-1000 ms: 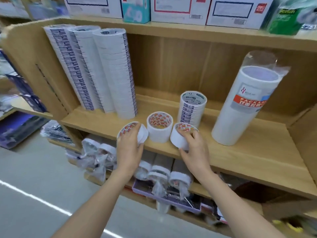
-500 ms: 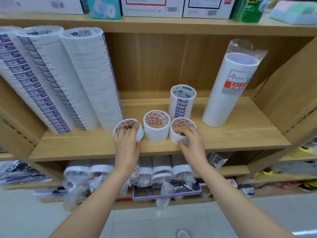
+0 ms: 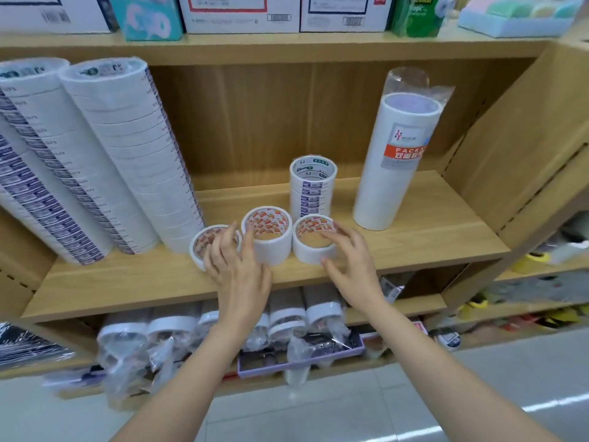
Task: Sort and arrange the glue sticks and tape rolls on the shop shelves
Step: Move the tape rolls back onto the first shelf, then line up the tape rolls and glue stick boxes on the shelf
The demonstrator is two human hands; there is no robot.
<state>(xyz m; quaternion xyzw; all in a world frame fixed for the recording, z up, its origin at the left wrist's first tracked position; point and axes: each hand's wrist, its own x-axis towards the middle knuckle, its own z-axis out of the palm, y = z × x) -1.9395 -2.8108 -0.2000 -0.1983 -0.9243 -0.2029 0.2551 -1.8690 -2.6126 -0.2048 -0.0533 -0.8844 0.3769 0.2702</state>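
Three white tape rolls with red-printed cores sit in a row near the front of the wooden shelf [image 3: 127,282]. The left roll [image 3: 199,247] is tilted toward me. My left hand [image 3: 237,272] lies over it, thumb at its front and fingers spread across its opening. The middle roll [image 3: 271,247] stands flat and touches my left index finger. The right roll [image 3: 310,250] also stands flat. My right hand [image 3: 350,260] spans it, thumb on the front wall and fingers on the far rim.
Behind the row stand a short stack of purple-labelled rolls [image 3: 314,189] and a tall wrapped tube of tape [image 3: 395,173]. Tall leaning stacks of rolls [image 3: 127,154] fill the left. Boxes [image 3: 242,11] line the shelf above. Bagged rolls [image 3: 287,320] and a purple tray [image 3: 302,362] sit on the shelf below.
The view has moved closer and more square to the shelf. The right roll went from tilted in my hand to flat on the shelf. My fingers have spread wider on both outer rolls.
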